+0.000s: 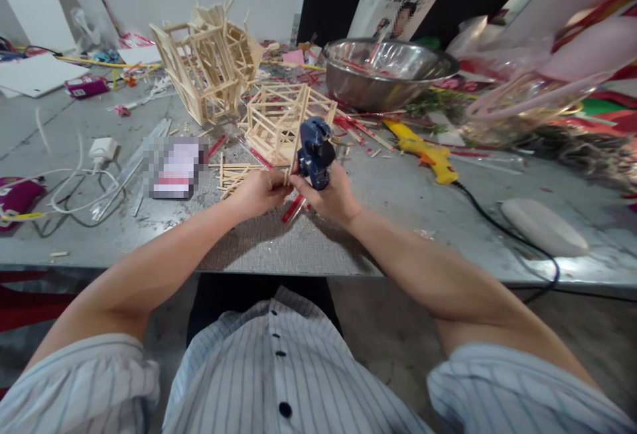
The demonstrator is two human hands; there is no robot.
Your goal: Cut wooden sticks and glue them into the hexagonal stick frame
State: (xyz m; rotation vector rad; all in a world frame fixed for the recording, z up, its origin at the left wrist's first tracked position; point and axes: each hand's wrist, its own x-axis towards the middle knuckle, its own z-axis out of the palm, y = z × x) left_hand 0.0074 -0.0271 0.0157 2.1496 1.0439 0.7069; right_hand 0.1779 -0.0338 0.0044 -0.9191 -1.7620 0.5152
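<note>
I have the left hand (261, 194) pinched on a thin stick (296, 145) and the right hand (334, 196) wrapped around a dark blue tool (316, 145), just beside it. Beyond the hands, the stick frames (202, 103) look largely joined; I judge the loose sticks (231, 178) beside the left hand are unused. Tool and stick both run lengthwise forward, away from the wrists.

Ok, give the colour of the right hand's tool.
The tool is dark blue, seen in the head view.
</note>
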